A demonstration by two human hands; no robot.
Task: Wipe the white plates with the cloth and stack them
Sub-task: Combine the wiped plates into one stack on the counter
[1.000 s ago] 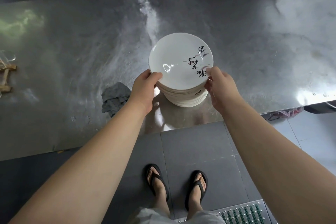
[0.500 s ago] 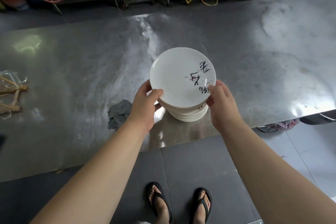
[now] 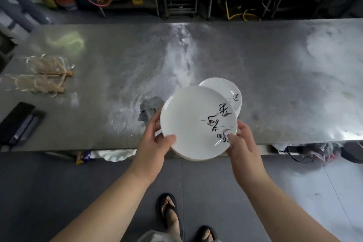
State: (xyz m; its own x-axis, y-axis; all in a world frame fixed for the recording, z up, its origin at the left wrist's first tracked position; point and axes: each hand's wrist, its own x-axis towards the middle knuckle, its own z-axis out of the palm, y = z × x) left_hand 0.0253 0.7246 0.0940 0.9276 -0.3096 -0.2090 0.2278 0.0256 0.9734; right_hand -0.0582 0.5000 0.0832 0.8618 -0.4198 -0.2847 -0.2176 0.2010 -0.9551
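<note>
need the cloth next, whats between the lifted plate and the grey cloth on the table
In the head view, only the left hand lies there: its fingers wrap the lifted plate at its left rim, just in front of the grey cloth. Nothing else intervenes.

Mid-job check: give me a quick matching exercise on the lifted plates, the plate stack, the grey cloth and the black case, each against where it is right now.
Things:
1. lifted plates
2. plate stack
3. grey cloth
4. black case

Places:
A. crumpled on the steel table, left of the plates
B. near the table's left end
C. held between left hand and right hand
D. resting on the table behind the held plates

Pairs: 1-C, 2-D, 3-A, 4-B
</note>
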